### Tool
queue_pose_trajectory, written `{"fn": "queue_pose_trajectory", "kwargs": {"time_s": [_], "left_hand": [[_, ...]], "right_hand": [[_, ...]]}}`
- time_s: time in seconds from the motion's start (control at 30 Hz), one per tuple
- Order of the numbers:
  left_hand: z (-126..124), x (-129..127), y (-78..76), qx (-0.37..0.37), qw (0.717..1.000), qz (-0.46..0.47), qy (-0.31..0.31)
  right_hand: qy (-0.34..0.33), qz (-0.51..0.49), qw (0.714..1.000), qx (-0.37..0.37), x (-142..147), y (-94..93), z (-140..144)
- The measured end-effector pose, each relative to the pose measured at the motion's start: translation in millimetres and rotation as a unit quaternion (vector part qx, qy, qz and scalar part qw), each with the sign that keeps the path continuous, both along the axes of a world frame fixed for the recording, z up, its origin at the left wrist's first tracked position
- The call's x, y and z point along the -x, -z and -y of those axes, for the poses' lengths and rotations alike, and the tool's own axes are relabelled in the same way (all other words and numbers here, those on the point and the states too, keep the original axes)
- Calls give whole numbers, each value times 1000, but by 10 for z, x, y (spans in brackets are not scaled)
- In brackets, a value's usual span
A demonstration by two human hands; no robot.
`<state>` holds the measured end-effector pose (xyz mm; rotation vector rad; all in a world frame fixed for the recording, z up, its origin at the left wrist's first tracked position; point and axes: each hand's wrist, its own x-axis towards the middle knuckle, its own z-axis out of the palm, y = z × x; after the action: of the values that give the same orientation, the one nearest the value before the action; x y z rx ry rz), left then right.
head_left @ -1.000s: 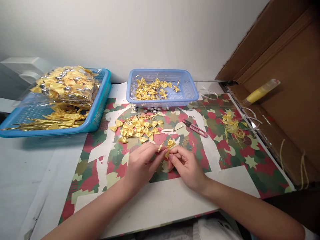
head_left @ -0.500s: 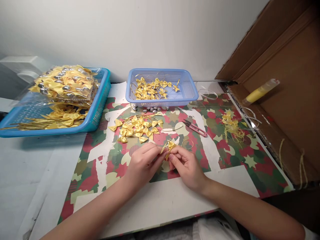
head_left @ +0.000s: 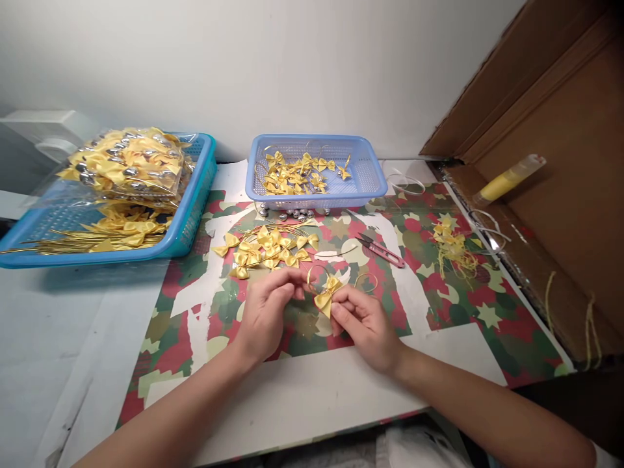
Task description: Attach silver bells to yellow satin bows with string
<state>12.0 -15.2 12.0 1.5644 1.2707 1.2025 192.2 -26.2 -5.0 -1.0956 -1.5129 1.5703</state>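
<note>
Yellow satin bow (head_left: pixel 326 296) sits between both hands above the patterned mat (head_left: pixel 439 305), near the front middle of the desk (head_left: pixel 312 396). Right hand (head_left: pixel 365 325): fingers closed on the bow's lower right side. Left hand (head_left: pixel 266 309): fingers pinched shut on a thin gold wire loop (head_left: pixel 312 273) that curves up from the bow's centre. Just beyond the hands lies a loose pile of bows (head_left: pixel 266 250) with gold wires, and a single gold ring (head_left: pixel 366 279) rests just right of the held bow. Pink thread snips (head_left: pixel 383 250) lie farther back on the mat. Behind the pile stands a light blue basket (head_left: pixel 375 182) holding more bows, with small silver bells (head_left: pixel 295 212) along its front edge. A larger turquoise basket (head_left: pixel 192 221) stands at far left. Yellow thread scraps (head_left: pixel 455 250) lie at right
</note>
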Motion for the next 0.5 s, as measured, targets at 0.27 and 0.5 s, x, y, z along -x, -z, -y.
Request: {"fn": "queue_pose_trajectory", "kwargs": {"time_s": [0.27, 0.5], "left_hand": [[-63, 13, -88, -57, 989, -110, 85], [-57, 27, -76, -87, 984, -126, 92]], "right_hand": [[-15, 30, 998, -44, -16, -13, 1], [-19, 51, 996, -67, -19, -22, -11]]}}
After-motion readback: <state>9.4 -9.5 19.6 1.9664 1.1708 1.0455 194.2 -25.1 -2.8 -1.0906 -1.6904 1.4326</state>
